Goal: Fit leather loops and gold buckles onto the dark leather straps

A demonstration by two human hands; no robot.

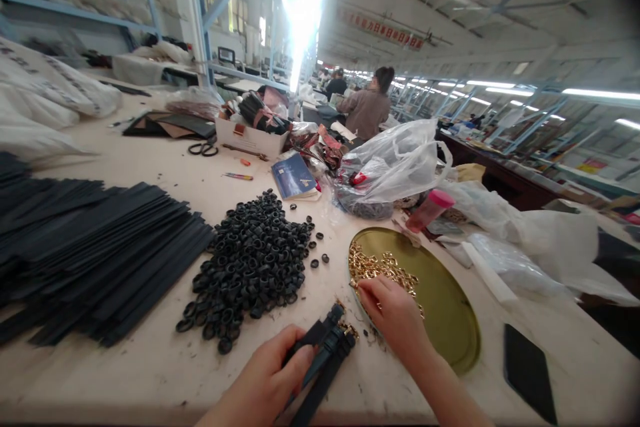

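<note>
My left hand [274, 373] is closed around several dark straps [325, 363] near the table's front edge; gold buckles [349, 329] show at their upper ends. My right hand [393, 313] reaches over the left rim of a round gold tray [445, 293], its thumb and fingers pinched together beside a pile of small gold buckles [385, 265]. Whatever is between those fingertips is too small to make out. Left of the tray lies a heap of small black loops [255, 253]. Farther left, long black strips [125, 247] are stacked in a fanned pile.
A black phone [529, 367] lies right of the tray. Behind the tray are a pink-lidded jar [430, 210] and a clear plastic bag [395, 160]. Farther back are a blue booklet [294, 175], scissors [203, 148] and a filled white box [250, 140]. A person [367, 113] sits beyond the table.
</note>
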